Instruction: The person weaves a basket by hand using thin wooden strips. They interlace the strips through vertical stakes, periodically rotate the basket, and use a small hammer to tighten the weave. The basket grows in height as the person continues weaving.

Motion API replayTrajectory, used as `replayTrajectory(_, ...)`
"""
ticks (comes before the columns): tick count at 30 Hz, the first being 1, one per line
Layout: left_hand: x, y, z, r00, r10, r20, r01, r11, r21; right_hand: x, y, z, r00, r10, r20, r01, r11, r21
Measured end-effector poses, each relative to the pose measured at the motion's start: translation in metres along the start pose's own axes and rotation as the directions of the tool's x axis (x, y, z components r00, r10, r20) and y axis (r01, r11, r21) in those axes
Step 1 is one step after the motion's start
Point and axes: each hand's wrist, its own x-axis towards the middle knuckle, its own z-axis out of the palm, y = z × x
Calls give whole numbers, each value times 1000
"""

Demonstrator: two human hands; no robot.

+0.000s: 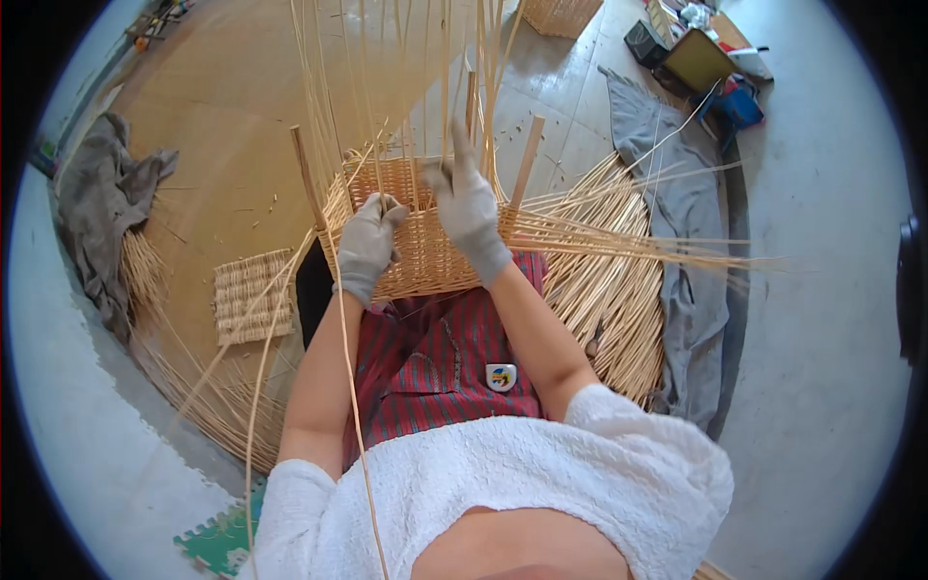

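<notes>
1. Two gloved hands work in the head view, on one woven basket [425,256] that rests on the lap, its near wall facing the person.
2. Step in hand, as I judge it: weaving up the side walls, passing cane between thin uprights [403,87].
3. The left hand [370,246] sits at the left part of the near rim, fingers curled narrow around what looks like one upright.
4. The right hand [466,198] is over the rim further right, its index finger stretched upward; whether the other fingers hold a strand, I cannot tell.
5. The next move probably calls for steadying the upright with the left, guiding cane past the neighbouring one with the right, then pressing the row down.
6. Three thick posts [524,164] show at the basket; the uprights are too many and overlapped to count, as are the loose strands [657,248] fanning right.
7. Around it: one loose woven panel [253,298] at left, two grey cloths [106,208], one large cane pile [609,290] at right, one smaller bundle [143,269] at left, and one other wicker piece [561,14] at the top.
</notes>
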Motion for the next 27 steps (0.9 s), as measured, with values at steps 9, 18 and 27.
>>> replayTrajectory(9, 0, 6, 6, 996, -35, -81, 32, 999, -41, 60, -26, 38, 949, -314, -19, 288, 891, -351)
replayTrajectory(18, 16, 3, 12, 998, -60, -31, 47, 945, -325, -50, 76, 5, 985, 82, -149, 35, 761, 648)
replayTrajectory(27, 10, 13, 25, 974, -159, -163, 44, 835, -549, -39, 42, -23, 980, 183, -83, -99, 799, 593)
